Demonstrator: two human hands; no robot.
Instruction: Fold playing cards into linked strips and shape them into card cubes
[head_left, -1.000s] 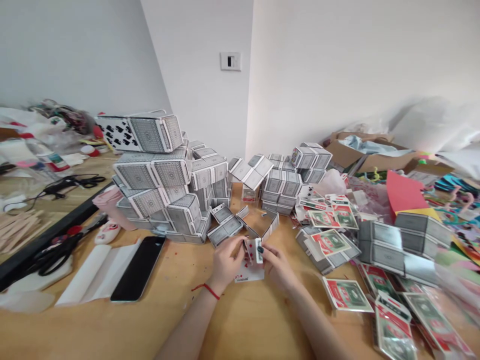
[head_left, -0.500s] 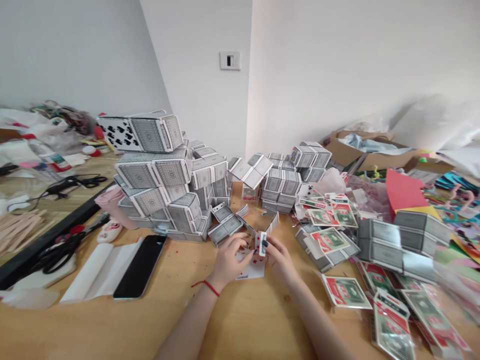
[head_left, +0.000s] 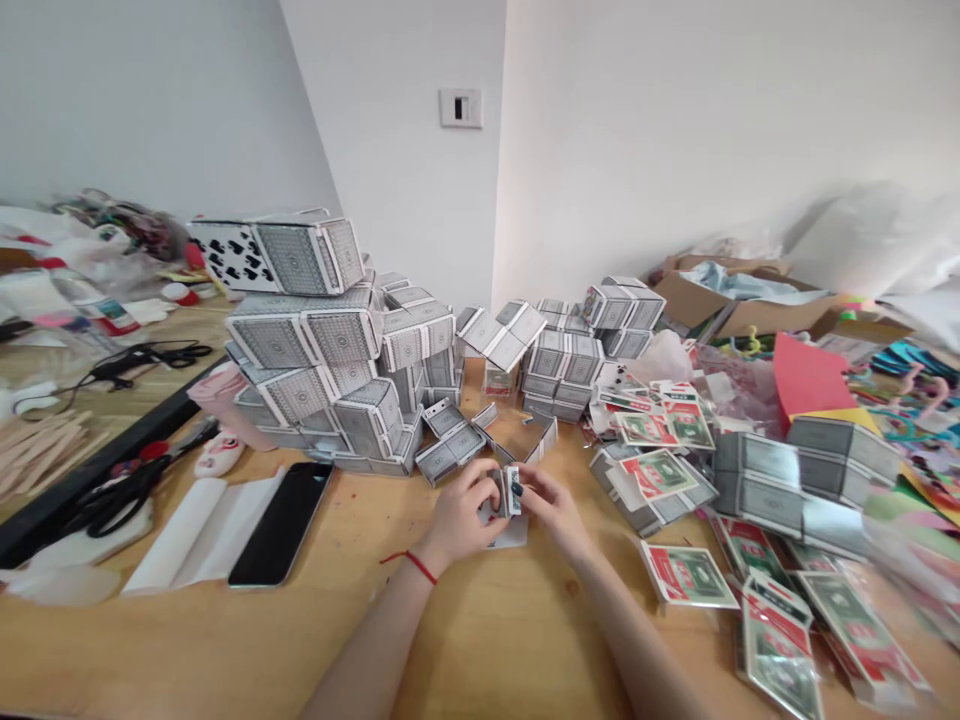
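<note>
A folded playing card (head_left: 513, 492) stands upright between my hands near the table's middle. My left hand (head_left: 466, 505), with a red string at its wrist, curls its fingers around the card's left side. Dark-nailed fingers of my right hand (head_left: 551, 508) press on its right edge. Beneath my hands another card (head_left: 511, 534) lies on the table, partly covered. Just beyond them sit folded card pieces with grey patterned backs (head_left: 450, 440) and an open folded card frame (head_left: 525, 440).
Stacked card blocks (head_left: 307, 335) rise at left, with a smaller stack (head_left: 562, 365) behind right. A black phone (head_left: 281, 525), white paper roll (head_left: 180, 530) and scissors (head_left: 120, 495) lie left. Card packs (head_left: 686, 575) and joined card pieces (head_left: 757, 485) spread right, before a cardboard box (head_left: 690, 300).
The card in my hands has turned: its red-pip face showed before, and a grey patterned side shows now. My fingers have closed more tightly around it, and the view has shifted slightly.
</note>
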